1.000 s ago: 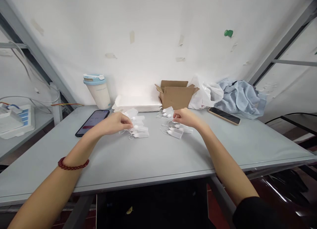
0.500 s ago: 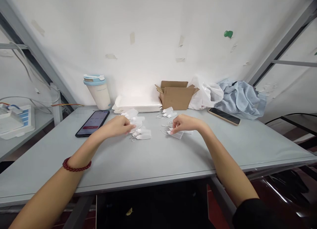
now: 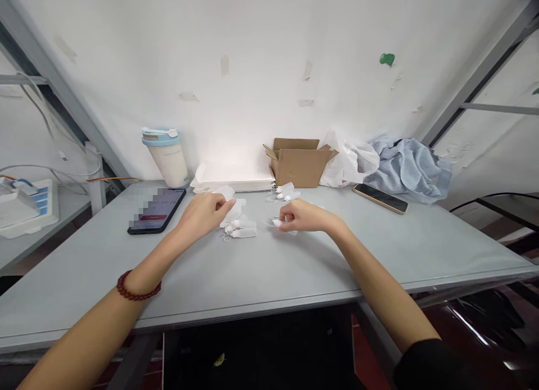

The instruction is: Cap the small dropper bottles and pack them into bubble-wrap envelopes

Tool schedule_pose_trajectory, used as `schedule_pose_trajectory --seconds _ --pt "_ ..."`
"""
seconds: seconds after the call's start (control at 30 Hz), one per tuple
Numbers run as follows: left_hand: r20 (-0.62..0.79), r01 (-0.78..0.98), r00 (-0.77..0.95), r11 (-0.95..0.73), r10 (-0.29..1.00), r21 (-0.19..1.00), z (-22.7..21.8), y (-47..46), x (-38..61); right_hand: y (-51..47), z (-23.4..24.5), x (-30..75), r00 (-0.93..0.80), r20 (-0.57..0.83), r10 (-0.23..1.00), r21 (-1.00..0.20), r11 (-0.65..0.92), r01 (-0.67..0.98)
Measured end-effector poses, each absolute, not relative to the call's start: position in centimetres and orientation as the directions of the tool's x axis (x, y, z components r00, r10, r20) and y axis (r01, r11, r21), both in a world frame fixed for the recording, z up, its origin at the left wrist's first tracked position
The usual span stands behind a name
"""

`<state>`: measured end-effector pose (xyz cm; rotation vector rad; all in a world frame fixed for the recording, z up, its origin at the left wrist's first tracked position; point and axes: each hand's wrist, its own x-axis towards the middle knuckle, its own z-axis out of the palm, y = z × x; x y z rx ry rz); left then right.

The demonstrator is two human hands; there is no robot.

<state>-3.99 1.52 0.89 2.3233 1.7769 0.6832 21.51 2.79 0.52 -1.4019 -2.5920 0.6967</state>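
Small white tags with string loops lie in groups on the grey table. My left hand rests by the left pile of tags, fingers curled and touching the pile's top. My right hand is closed in a pinch on one white tag, held just above the table between the piles. A few more tags lie farther back, near the cardboard box.
A black phone lies at the left, a lidded cup behind it. At the back are a stack of white sheets, an open cardboard box, a plastic bag, a blue cloth and a second phone.
My right hand has moved left from the right pile, carrying a tag toward the left pile. My left hand has lifted slightly and shifted back along the left pile.
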Motion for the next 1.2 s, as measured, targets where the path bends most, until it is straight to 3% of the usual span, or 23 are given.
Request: schedule_pose_trajectory --seconds 0.2,0.37,0.63,1.2 --pt "0.128 0.660 0.339 -0.332 0.932 0.674 0.9 0.9 -2.9 2.5 0.0 20.8 -0.622 0.106 0.776 -0.536 0.571 0.621" --pt "0.048 0.580 0.367 -0.269 0.929 0.769 0.8 0.6 -2.5 2.3 -0.3 20.3 -0.633 0.164 0.757 -0.547 0.604 0.581" --pt "0.046 0.527 0.388 -0.262 0.920 0.808 0.4 0.6 -2.4 1.8 -0.3 19.8 -0.665 0.224 0.713 -0.518 0.665 0.538" --pt "0.060 0.510 0.404 -0.280 0.913 0.814 0.5 0.5 -2.3 1.7 -0.4 19.8 -0.649 0.211 0.731 -0.504 0.650 0.569"
